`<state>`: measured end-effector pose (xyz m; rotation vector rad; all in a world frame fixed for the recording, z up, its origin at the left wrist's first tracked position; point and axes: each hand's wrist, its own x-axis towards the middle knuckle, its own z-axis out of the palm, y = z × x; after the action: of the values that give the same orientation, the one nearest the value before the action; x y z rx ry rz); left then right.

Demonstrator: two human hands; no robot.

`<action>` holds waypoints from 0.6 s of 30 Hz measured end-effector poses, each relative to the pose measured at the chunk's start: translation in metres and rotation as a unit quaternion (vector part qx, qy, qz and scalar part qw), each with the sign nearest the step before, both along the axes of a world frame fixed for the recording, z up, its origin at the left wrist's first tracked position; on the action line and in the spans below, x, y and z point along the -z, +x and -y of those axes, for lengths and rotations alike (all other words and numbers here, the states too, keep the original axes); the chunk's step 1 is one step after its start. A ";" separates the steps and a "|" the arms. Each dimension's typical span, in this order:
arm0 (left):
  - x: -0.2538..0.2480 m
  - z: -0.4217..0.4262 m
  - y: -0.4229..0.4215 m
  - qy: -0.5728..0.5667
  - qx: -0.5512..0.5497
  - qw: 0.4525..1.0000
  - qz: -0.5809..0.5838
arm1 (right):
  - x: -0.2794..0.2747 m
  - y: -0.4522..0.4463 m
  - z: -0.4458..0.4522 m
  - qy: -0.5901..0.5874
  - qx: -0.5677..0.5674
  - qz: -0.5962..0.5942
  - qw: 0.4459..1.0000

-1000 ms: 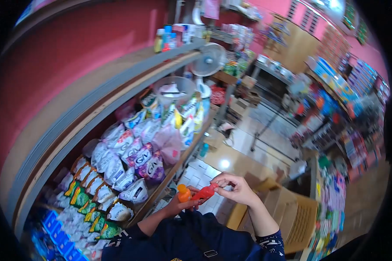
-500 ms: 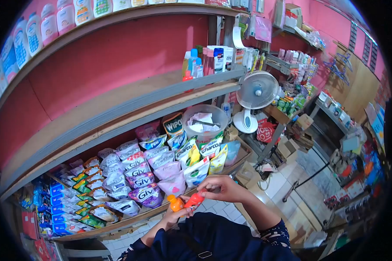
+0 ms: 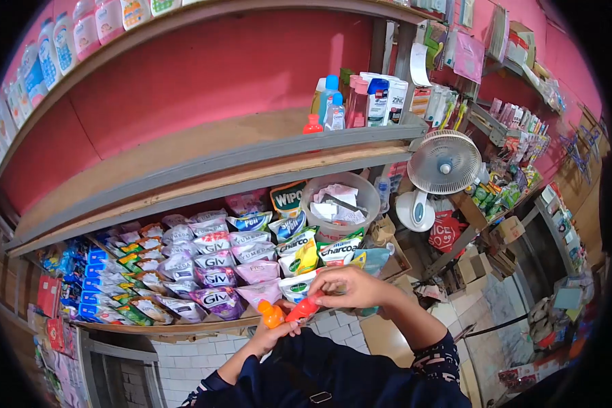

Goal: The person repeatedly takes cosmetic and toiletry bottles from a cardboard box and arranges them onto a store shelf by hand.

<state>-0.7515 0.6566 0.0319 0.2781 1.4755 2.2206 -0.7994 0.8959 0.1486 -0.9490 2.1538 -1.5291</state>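
In front of my body, my left hand [image 3: 270, 336] is closed around a small orange bottle [image 3: 272, 315] and also supports the lower part of a small red bottle [image 3: 302, 311]. The two bottles lie side by side, both tilted. From the right, my right hand [image 3: 344, 288] pinches the red bottle at its upper end, by the cap. Just beyond my hands, refill pouches, among them a purple Giv pouch [image 3: 218, 301] and a pink pouch [image 3: 260, 293], stand in rows on the low shelf.
Above is a wooden shelf [image 3: 149, 163] with a grey front edge. On its right end stand a red bottle [image 3: 313, 125] and several shampoo bottles [image 3: 377, 100]. A clear tub [image 3: 343, 230] holds papers; a fan [image 3: 445, 163] stands beside it. Cartons [image 3: 474, 266] sit on the floor at right.
My view has turned left, so the shelves and fan appear shifted right. Both hands keep the orange and red bottles in nearly the same place, with my right fingers still at the red one's top.
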 end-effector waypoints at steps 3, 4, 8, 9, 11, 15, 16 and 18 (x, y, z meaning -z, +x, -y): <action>0.000 -0.004 -0.019 0.009 0.006 1.000 -0.006 | -0.010 -0.017 -0.001 0.014 -0.004 -0.061 0.998; 0.002 -0.005 -0.027 0.019 0.014 1.000 -0.020 | -0.017 -0.023 -0.002 0.025 -0.002 -0.080 0.996; -0.016 -0.008 -0.057 0.053 -0.014 0.996 -0.073 | -0.076 -0.044 -0.007 0.067 0.028 -0.167 0.983; -0.011 -0.005 -0.065 0.043 -0.027 0.995 -0.090 | -0.095 -0.051 -0.013 0.043 0.049 -0.199 0.978; -0.002 0.004 -0.083 0.111 -0.003 0.990 -0.085 | -0.144 -0.063 -0.023 0.035 0.093 -0.345 0.933; 0.010 0.008 -0.105 0.165 0.028 0.982 -0.086 | -0.201 -0.102 -0.021 -0.047 0.227 -0.456 0.859; 0.016 0.007 -0.109 0.196 0.035 0.976 -0.093 | -0.212 -0.115 -0.019 -0.021 0.262 -0.444 0.856; 0.017 0.006 -0.111 0.184 0.035 0.978 -0.095 | -0.228 -0.150 -0.014 0.034 0.270 -0.456 0.847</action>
<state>-0.8621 0.6506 0.0153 0.6679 1.1111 2.4547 -0.9490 0.9099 0.3764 -1.2927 3.3596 -1.3132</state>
